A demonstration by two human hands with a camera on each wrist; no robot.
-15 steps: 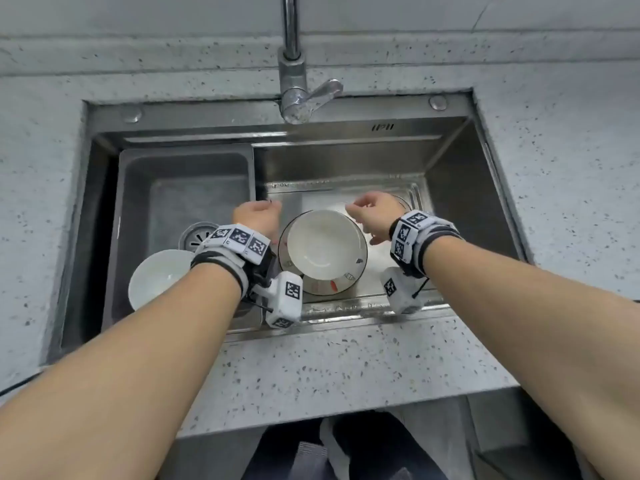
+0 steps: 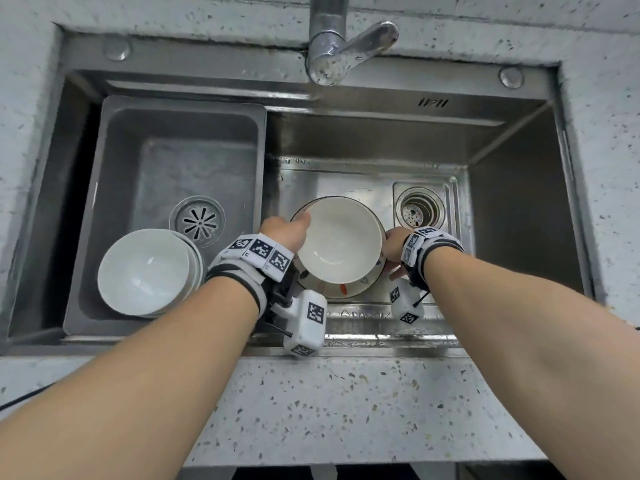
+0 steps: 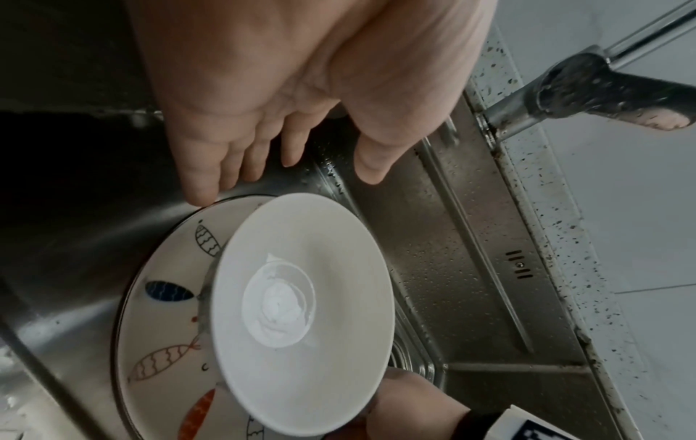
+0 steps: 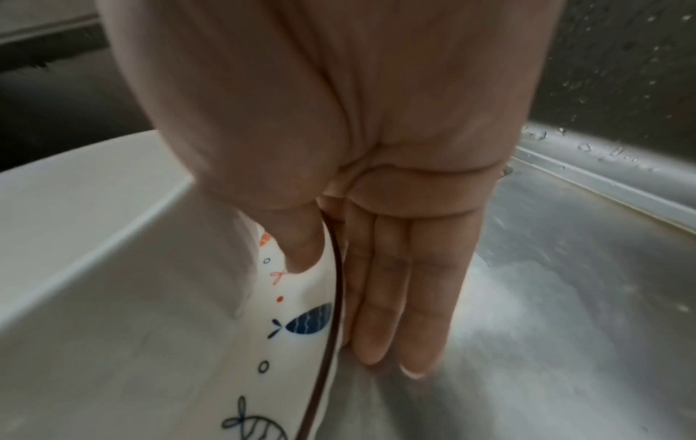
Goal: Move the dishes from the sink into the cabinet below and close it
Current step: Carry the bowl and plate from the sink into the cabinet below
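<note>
A fish-patterned plate lies on the floor of the sink's right basin, with a white bowl standing in it. My right hand pinches the plate's right rim. In the right wrist view its thumb lies on the plate and its straight fingers reach under it. My left hand is at the plate's left rim. The left wrist view shows its fingers straight, one tip touching the plate. A stack of white bowls sits in the left inset basin.
The faucet hangs over the middle of the sink's back edge. A drain strainer sits right of the plate, and another drain lies behind the stacked bowls. Speckled countertop runs along the front.
Both hands have dropped from above the bowl to the plate's two sides. The right hand has taken hold of the rim. The head view has moved closer to the sink.
</note>
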